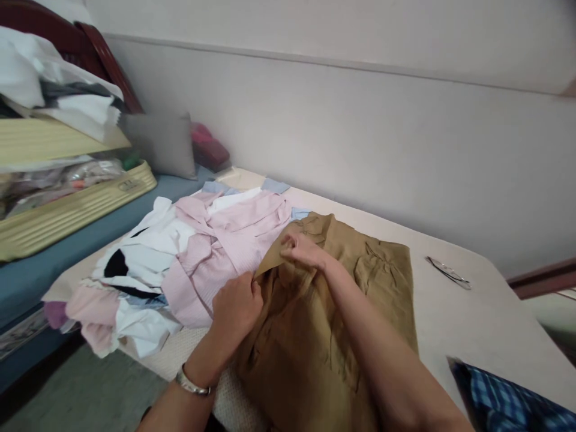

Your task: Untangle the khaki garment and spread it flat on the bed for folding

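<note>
A tan, khaki-coloured garment (360, 282) with pockets lies spread on the pale bed surface (486, 312) in front of me. My left hand (236, 306), with a metal bracelet at the wrist, grips the garment's near left edge. My right hand (303, 249) pinches a folded flap of the same tan cloth a little farther back. Both hands are close together over the garment's upper left part.
A heap of pink (225, 246) and white clothes (144, 252) lies left of the garment. Glasses (447, 273) rest at the right by the wall. A yellow open case (67, 210) sits far left on a blue mattress. Blue checked cloth (504, 396) shows at bottom right.
</note>
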A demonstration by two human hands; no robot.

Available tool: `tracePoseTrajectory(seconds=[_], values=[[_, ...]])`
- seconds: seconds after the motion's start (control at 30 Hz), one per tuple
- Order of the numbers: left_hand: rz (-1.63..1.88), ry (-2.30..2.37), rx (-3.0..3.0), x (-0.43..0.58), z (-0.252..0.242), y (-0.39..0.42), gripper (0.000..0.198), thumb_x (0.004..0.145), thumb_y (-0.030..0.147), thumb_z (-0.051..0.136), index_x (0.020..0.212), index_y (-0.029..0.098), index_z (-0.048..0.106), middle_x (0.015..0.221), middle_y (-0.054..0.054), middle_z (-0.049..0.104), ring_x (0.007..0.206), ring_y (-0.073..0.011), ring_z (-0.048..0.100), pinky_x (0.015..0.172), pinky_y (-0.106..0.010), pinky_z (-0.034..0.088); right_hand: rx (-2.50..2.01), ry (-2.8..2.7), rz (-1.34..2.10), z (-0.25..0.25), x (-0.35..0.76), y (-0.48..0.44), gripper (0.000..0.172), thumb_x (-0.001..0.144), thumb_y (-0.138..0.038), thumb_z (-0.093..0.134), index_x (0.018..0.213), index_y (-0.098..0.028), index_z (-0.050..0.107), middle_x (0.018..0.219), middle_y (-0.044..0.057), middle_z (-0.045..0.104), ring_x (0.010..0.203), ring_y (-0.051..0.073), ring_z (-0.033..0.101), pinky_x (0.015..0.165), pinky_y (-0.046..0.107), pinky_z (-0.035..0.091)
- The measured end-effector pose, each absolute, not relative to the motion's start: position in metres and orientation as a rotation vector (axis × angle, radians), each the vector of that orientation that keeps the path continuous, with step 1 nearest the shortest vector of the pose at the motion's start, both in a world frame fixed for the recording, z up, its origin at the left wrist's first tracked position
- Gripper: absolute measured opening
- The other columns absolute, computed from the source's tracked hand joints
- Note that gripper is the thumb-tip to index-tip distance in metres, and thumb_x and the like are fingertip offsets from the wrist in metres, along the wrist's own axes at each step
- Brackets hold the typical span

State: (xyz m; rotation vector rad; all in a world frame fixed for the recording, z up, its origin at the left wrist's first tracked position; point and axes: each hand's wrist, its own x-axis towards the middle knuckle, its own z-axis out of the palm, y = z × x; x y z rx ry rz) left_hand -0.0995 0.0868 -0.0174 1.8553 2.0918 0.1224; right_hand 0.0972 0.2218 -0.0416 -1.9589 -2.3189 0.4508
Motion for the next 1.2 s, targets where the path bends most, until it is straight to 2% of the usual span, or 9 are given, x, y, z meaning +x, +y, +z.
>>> tracePoseTrajectory(seconds=[0.1,0.23,0.37,0.5,0.67,0.83,0.9,1.03,1.2], values=[[0.196,2.143,1.835,-0.101,-0.014,0.086,0.029,0.097,0.03,0.039,0.102,0.022,0.066,0.095,-0.01,0.073,0.092,-0.0284,0.068,0.073,-0.036,0.044,-2.03,-2.387,0.321,-0.045,0.091,0.196,0.055,0.07,-0.028,0.074,0.124,-0.02,0.06,0.103,0.01,0.071,0.094,0.025,0.069,0.077,0.031,0.051],[0.197,2.175,1.831,-0.104,-0.011,0.084,0.027,0.094,0.029,0.04,0.094,0.021,0.066,0.093,-0.01,0.072,0.09,-0.0289,0.069,0.072,-0.037,0.044,-2.208,-2.235,0.122,-0.044,0.094,0.197,0.032,0.088,-0.019,0.052,0.118,-0.013,0.064,0.106,0.02,0.07,0.101,0.032,0.069,0.081,0.039,0.05],[0.114,2.156,1.867,-0.104,-0.017,0.084,0.025,0.093,0.029,0.042,0.092,0.02,0.066,0.094,-0.011,0.072,0.092,-0.0298,0.069,0.073,-0.037,0.045,-2.249,-2.107,0.014,-0.014,0.085,0.228,0.035,0.094,-0.016,0.038,0.116,-0.014,0.065,0.109,0.021,0.069,0.104,0.031,0.068,0.083,0.039,0.05],[0.069,2.153,1.886,-0.104,-0.021,0.085,0.029,0.098,0.035,0.038,0.097,0.019,0.063,0.095,-0.013,0.072,0.092,-0.0316,0.069,0.073,-0.039,0.046,-1.827,-2.111,-0.03,0.027,0.036,0.242,0.039,0.099,-0.021,0.032,0.125,-0.02,0.061,0.116,0.014,0.07,0.106,0.028,0.065,0.088,0.039,0.049],[0.184,2.321,1.759,-0.109,-0.015,0.084,0.041,0.098,0.055,0.039,0.102,0.018,0.057,0.087,-0.014,0.071,0.086,-0.0336,0.07,0.067,-0.039,0.046,-1.2,-2.236,0.1,0.027,-0.006,0.228,0.056,0.097,-0.026,0.04,0.152,-0.025,0.034,0.141,0.006,0.059,0.116,0.022,0.06,0.097,0.035,0.048],[0.158,2.31,1.841,-0.111,-0.019,0.083,0.037,0.096,0.051,0.048,0.105,0.016,0.056,0.094,-0.014,0.071,0.088,-0.033,0.069,0.069,-0.039,0.048,-2.009,-1.752,0.312,-0.026,0.056,0.247,0.037,0.095,-0.029,0.044,0.13,-0.021,0.057,0.12,0.011,0.069,0.11,0.024,0.064,0.094,0.037,0.05],[0.08,2.232,1.914,-0.108,-0.024,0.083,0.031,0.096,0.044,0.049,0.104,0.016,0.058,0.098,-0.015,0.071,0.09,-0.0326,0.069,0.07,-0.038,0.049,-2.222,-1.612,0.365,-0.047,0.086,0.262,0.041,0.093,-0.034,0.05,0.127,-0.012,0.059,0.118,0.02,0.068,0.111,0.031,0.065,0.092,0.043,0.051],[-0.031,2.179,1.966,-0.107,-0.027,0.085,0.024,0.096,0.028,0.04,0.101,0.019,0.062,0.098,-0.014,0.071,0.09,-0.0325,0.07,0.072,-0.04,0.05,-2.362,-1.534,0.437,-0.078,0.112,0.281,0.043,0.086,-0.035,0.063,0.118,-0.006,0.066,0.118,0.027,0.066,0.111,0.037,0.066,0.091,0.047,0.052],[0.01,2.365,1.869,-0.119,-0.015,0.09,0.028,0.092,0.028,0.038,0.099,0.017,0.063,0.091,-0.016,0.071,0.087,-0.0346,0.07,0.071,-0.042,0.051,-2.373,-1.518,0.46,-0.09,0.11,0.292,0.032,0.085,-0.025,0.062,0.111,-0.008,0.071,0.113,0.025,0.068,0.11,0.033,0.067,0.09,0.041,0.053]])
